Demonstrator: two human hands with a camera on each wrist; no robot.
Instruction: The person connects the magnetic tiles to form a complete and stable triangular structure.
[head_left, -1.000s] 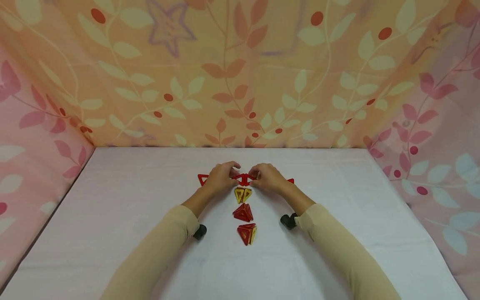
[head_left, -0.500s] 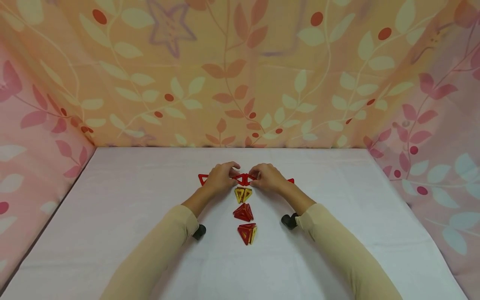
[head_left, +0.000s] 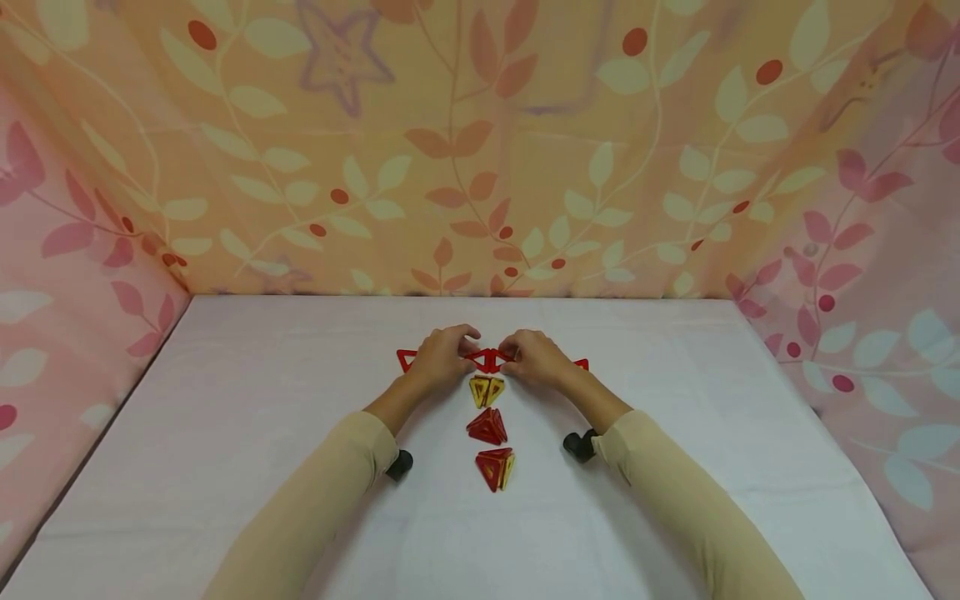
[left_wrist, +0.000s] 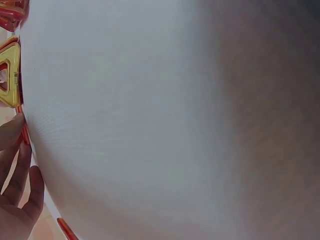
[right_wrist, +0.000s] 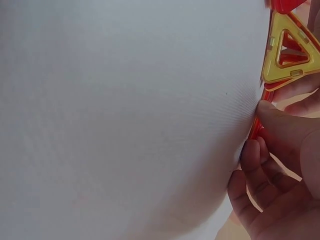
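Observation:
Two flat red triangle magnetic tiles lie on the white cloth with their edges together, the left tile [head_left: 485,361] against the right tile [head_left: 493,361]. My left hand [head_left: 444,354] pinches the left one at its outer corner between thumb and fingers. Opposite it, my right hand [head_left: 536,357] pinches the other red tile [right_wrist: 256,125] the same way. Just in front of them stands a yellow pyramid [head_left: 478,393] built from triangle tiles; its yellow side also shows in both wrist views. My fingers cover the outer parts of the two red tiles.
Nearer to me, a red pyramid [head_left: 488,427] and a red-and-yellow pyramid [head_left: 491,468] stand in line with the yellow one. Another red triangle [head_left: 402,358] lies beyond my left wrist, and a partly hidden red piece [head_left: 582,363] beyond my right. Patterned curtains [head_left: 480,167] enclose the table.

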